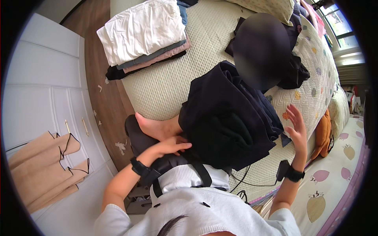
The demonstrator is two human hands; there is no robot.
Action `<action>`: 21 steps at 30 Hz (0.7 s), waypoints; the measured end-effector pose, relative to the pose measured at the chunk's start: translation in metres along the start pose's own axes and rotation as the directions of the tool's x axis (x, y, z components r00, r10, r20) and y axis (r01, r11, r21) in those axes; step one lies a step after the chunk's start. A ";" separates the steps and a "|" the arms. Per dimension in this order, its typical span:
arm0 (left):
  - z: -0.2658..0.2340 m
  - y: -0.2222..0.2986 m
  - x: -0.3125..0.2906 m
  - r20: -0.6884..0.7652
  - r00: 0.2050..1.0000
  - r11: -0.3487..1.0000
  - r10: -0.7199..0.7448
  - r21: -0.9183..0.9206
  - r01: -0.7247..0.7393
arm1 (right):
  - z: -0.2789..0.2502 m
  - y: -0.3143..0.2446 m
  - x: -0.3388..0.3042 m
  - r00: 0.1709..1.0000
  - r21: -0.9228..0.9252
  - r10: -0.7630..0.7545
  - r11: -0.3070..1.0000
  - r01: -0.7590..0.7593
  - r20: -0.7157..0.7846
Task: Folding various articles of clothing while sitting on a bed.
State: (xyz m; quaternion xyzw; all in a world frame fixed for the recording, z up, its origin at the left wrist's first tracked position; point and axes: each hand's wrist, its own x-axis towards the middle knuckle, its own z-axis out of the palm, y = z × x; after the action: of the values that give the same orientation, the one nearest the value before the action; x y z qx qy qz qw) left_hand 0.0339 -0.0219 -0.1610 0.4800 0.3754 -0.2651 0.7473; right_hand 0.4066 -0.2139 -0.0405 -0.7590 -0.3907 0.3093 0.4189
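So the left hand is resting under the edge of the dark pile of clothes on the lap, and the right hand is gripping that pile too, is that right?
Not quite. The left hand does rest at the edge of the dark pile of clothes, but the right hand is not gripping it. The head view shows it raised beside the pile, open with fingers spread, holding nothing.

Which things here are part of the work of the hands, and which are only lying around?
In hand:
- left hand, resting beside the heap
- right hand, open, raised near it
- dark navy crumpled cloth heap on the lap

Lying about:
- folded stack of clothes, white on top
- black garment behind
- orange cloth
- cream quilted bed cover
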 end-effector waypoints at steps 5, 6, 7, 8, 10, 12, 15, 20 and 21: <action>0.036 0.009 0.019 -0.124 0.917 0.905 0.379 -0.158 -0.395 | 0.040 0.004 0.085 0.946 -0.254 0.022 0.965 0.065 0.325; 0.038 0.018 0.019 -0.133 0.915 0.902 0.381 -0.163 -0.399 | 0.049 0.010 0.097 0.897 -0.241 0.182 0.967 -0.088 0.403; 0.039 0.029 0.020 -0.130 0.906 0.884 0.403 -0.200 -0.422 | 0.052 0.012 0.103 0.896 -0.247 0.177 0.966 -0.079 0.406; 0.042 0.035 0.020 -0.134 0.897 0.865 0.422 -0.236 -0.442 | 0.054 0.013 0.109 0.863 -0.249 0.253 0.956 -0.155 0.437; 0.050 0.035 0.033 -0.233 0.890 0.845 0.393 -0.291 -0.449 | 0.059 0.017 0.113 0.819 -0.256 0.320 0.941 -0.220 0.476; 0.060 0.037 0.040 -0.309 0.880 0.820 0.360 -0.346 -0.457 | 0.055 0.021 0.105 0.818 -0.143 0.345 0.938 -0.315 0.460; 0.062 0.043 0.036 -0.425 0.797 0.703 0.430 -0.396 -0.591 | 0.046 0.035 0.088 0.763 -0.133 0.430 0.897 -0.422 0.483; 0.053 0.077 0.034 -0.451 0.560 0.560 0.695 -0.148 -0.815 | 0.031 0.058 0.028 0.914 0.186 0.300 0.916 -0.356 0.274; 0.049 0.088 0.035 -0.444 0.561 0.559 0.699 -0.149 -0.815 | 0.025 0.061 0.016 0.915 0.234 0.347 0.891 -0.390 0.203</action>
State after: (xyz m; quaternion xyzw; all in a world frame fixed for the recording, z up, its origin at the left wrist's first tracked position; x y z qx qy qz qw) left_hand 0.1358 -0.0330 -0.1316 0.4966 0.2880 0.2426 0.7820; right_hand 0.4149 -0.2115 -0.1080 -0.7288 -0.2248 0.4918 0.4200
